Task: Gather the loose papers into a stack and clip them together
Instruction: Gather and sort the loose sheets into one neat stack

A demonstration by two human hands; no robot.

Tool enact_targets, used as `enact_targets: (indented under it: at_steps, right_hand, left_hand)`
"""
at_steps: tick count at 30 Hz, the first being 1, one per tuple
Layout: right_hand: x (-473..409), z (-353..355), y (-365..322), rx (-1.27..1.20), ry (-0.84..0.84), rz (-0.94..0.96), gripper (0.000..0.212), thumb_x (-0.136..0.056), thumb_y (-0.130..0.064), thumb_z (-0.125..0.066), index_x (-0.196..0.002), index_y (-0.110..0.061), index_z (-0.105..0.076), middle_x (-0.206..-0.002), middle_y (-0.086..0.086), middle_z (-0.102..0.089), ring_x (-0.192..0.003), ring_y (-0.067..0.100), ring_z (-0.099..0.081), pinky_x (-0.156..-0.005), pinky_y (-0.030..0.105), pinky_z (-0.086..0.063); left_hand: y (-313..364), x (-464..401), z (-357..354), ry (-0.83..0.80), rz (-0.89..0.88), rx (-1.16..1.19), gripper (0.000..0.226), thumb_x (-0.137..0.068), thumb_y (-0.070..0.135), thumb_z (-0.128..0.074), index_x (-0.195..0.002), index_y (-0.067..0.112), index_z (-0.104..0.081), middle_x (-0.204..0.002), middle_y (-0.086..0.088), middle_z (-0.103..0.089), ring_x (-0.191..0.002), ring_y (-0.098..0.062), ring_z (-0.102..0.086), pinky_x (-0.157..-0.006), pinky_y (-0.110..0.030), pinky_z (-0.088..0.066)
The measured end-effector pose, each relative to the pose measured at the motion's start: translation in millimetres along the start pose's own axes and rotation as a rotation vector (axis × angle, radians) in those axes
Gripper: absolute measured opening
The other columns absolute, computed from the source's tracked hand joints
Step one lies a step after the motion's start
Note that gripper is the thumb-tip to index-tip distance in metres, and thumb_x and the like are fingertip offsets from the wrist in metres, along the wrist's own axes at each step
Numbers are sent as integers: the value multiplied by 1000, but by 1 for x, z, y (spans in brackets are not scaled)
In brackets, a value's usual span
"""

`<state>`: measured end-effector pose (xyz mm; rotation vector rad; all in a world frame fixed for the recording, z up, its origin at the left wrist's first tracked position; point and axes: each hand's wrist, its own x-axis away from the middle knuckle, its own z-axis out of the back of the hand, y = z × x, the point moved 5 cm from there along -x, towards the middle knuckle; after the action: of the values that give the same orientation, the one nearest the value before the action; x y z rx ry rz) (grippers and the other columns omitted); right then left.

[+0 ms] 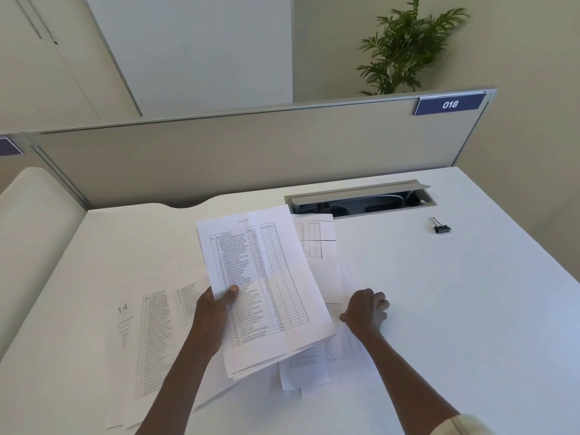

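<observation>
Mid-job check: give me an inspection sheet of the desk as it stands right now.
Surface: white desk, printed sheets spread over it.
Job's things: held stack lifted; loose sheets at left, more under the stack; binder clip far right, untouched.
Clutter: nothing seen.
Grippers: left hand grips the stack; right hand pinches a sheet's edge.
Cables: nothing seen; cable hatch open.
Surroundings: partition, tag 018, plant.

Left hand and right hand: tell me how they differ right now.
The left hand holds a bundle of papers raised off the desk, thumb on the top printed sheet; the right hand is low, fingers curled, on a loose sheet lying on the desk. The left hand's grip carries several sheets; what the right hand's grip holds cannot be told. Both are bare and touch paper.
</observation>
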<state>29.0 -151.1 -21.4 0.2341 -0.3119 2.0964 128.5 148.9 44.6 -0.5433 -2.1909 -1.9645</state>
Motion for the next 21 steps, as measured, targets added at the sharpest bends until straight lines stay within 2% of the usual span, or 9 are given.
enact_targets:
  at_steps: [5, 8, 11, 15, 17, 21]
  right_hand:
    - [-3, 0, 3, -98, -45, 0, 47, -79, -21, -75, -117, -7, -52, -119, 13, -56, -111, 29, -55, -88, 36, -50]
    - [-4, 2, 10, -251, -121, -24, 54, -76, -16, -78, -116, -5, -45, -121, 14, -58, -115, 33, -57, -92, 41, -49]
    - [-5, 12, 20, -359, -193, -15, 63, -68, -16, -85, -116, -3, -45, -120, 16, -63, -115, 35, -60, -89, 39, -50]
    - [-6, 25, 36, -396, -164, -23, 36, -70, -10, -81, -100, -5, -61, -111, 14, -69, -106, 33, -65, -79, 35, -49]
    - [-6, 32, 41, -371, -118, 8, 25, -73, -10, -77, -90, -9, -59, -109, 13, -69, -103, 32, -65, -76, 33, -47]
    - [-3, 53, 46, -275, -27, 112, 20, -79, -7, -66, -81, -15, -48, -103, 11, -68, -99, 31, -65, -72, 31, -45]
  left_hand:
    - [-2, 9, -6, 47, -9, -19, 19, -94, 5, -60, -105, 17, -71, -100, -1, -78, -96, -23, -73, -89, -44, -53]
    - [-4, 12, -7, 70, -18, -12, 19, -94, 5, -60, -105, 17, -71, -100, -2, -78, -99, -25, -71, -91, -44, -52]
    - [-7, 16, -7, 76, -29, -12, 21, -94, 5, -60, -108, 16, -70, -105, -3, -77, -102, -26, -70, -92, -45, -52]
    - [-8, 16, -6, 81, -36, -15, 22, -94, 4, -59, -110, 15, -70, -106, -4, -77, -101, -24, -71, -91, -44, -52]
    - [-8, 13, -5, 74, -44, -18, 24, -94, 4, -60, -114, 14, -69, -109, -4, -76, -102, -23, -71, -90, -42, -52]
    - [-10, 1, -5, 55, -34, -33, 25, -92, 5, -62, -116, 11, -68, -111, -6, -75, -102, -24, -71, -85, -37, -53]
